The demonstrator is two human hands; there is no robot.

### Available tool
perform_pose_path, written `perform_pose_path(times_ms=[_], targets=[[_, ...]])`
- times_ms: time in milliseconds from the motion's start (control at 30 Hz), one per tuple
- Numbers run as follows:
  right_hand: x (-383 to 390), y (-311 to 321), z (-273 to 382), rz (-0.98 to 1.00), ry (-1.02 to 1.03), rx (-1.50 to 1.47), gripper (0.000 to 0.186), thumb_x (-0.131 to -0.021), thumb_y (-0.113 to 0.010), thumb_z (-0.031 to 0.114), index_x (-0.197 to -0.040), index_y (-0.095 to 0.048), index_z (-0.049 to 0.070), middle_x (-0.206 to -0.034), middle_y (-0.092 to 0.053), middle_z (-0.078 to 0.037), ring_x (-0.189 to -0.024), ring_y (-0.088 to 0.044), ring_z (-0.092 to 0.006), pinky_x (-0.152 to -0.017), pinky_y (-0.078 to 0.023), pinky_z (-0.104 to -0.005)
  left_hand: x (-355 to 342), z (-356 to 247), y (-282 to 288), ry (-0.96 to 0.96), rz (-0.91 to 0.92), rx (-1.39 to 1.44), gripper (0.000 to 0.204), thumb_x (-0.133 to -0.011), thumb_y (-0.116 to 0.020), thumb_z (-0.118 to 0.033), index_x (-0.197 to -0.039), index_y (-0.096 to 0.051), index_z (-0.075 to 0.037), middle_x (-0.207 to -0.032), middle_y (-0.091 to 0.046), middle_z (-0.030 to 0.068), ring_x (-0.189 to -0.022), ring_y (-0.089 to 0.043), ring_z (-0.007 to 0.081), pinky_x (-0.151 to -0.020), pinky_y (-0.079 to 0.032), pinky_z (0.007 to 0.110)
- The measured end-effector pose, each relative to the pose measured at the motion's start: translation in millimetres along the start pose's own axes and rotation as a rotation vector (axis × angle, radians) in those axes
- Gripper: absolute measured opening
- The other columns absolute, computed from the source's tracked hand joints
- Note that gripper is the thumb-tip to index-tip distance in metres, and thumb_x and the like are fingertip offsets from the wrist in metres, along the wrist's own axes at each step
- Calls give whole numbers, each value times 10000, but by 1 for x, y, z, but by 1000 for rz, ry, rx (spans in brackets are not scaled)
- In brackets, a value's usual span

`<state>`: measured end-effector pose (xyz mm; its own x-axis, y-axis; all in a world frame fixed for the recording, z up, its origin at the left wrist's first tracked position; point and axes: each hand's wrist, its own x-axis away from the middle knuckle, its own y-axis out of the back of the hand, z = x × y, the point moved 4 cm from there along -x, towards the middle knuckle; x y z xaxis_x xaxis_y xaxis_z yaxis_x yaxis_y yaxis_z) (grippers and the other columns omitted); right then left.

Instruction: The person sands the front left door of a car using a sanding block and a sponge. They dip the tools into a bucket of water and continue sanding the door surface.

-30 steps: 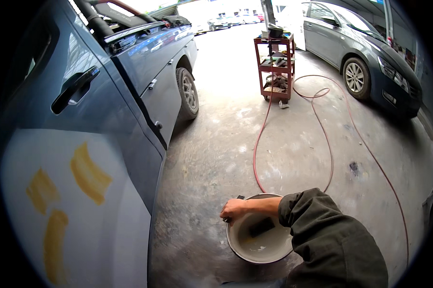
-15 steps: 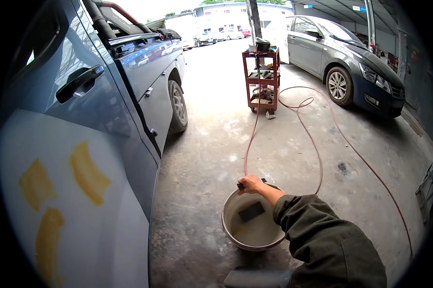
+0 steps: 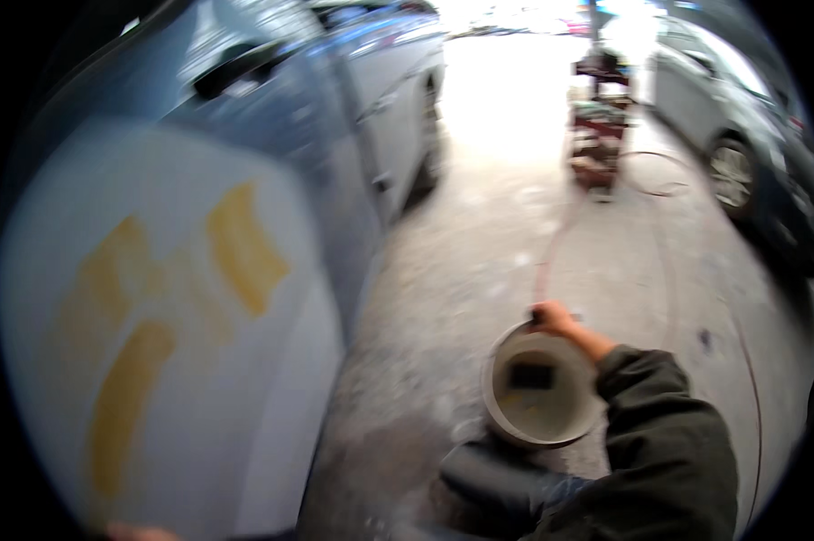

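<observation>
My right hand [image 3: 558, 318] is closed at the far rim of a pale round bucket [image 3: 497, 397]. A dark, bar-like object [image 3: 538, 313] pokes out beside its fingers; blur hides its exact kind. Inside the bucket lies a black rectangular pad [image 3: 532, 376] in what looks like shallow cloudy water. At the bottom left edge a sliver of my left hand [image 3: 141, 532] shows, low by the grey-primed car door panel [image 3: 217, 397]; its fingers are not readable. Yellow filler patches [image 3: 129, 410] mark that panel.
The blue pickup's door handle [image 3: 235, 72] sits above the panel. A red tool trolley [image 3: 599, 135] stands farther off, with a red hose [image 3: 544, 261] trailing over the concrete floor. A grey car [image 3: 731, 135] is parked at right. My knee [image 3: 492, 473] is near the bucket.
The view has swung left and down, so the panel fills more of it and the bucket appears farther right. My left hand has come into the bottom edge. My right hand stays at the rim.
</observation>
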<state>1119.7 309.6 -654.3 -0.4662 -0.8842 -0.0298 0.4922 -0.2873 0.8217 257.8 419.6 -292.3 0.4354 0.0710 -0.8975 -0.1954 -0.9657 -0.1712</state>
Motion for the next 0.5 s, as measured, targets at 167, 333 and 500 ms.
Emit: perform_pose_path(times_ms=[167, 333, 500], targets=[[14, 4, -3, -124, 103, 124, 415, -590, -884, 333, -718, -598, 60, -671, -616, -166, -650, -617, -375, -614, -490, -448, 27, -59, -2, 77, 132, 73, 508, -1066, -445, -287, -1426, -372, 64, -1319, -531, 284, -1227, -533, 362, -1039, -420, 404], [8, -4, 5, -78, 141, 161, 441, -596, -872, 358, -761, -610, 45, -774, -649, -192, -790, -634, -408, -713, -500, -488, -20, -153, 27, -716, 198, -339, 609, -1050, -440, -328, -1524, -253, 7, -1569, -247, 258, -1443, -283, 410, -1174, -250, 498], [18, 13, -5, -138, 143, 185, 437, -567, -883, 330, -725, -593, 44, -739, -638, -185, -768, -631, -398, -694, -490, -487, -68, -239, -52, -994, 287, -424, 679, -1037, -380, -461, -1528, -269, -5, -1592, -242, 232, -1486, -227, 376, -1207, -199, 492]])
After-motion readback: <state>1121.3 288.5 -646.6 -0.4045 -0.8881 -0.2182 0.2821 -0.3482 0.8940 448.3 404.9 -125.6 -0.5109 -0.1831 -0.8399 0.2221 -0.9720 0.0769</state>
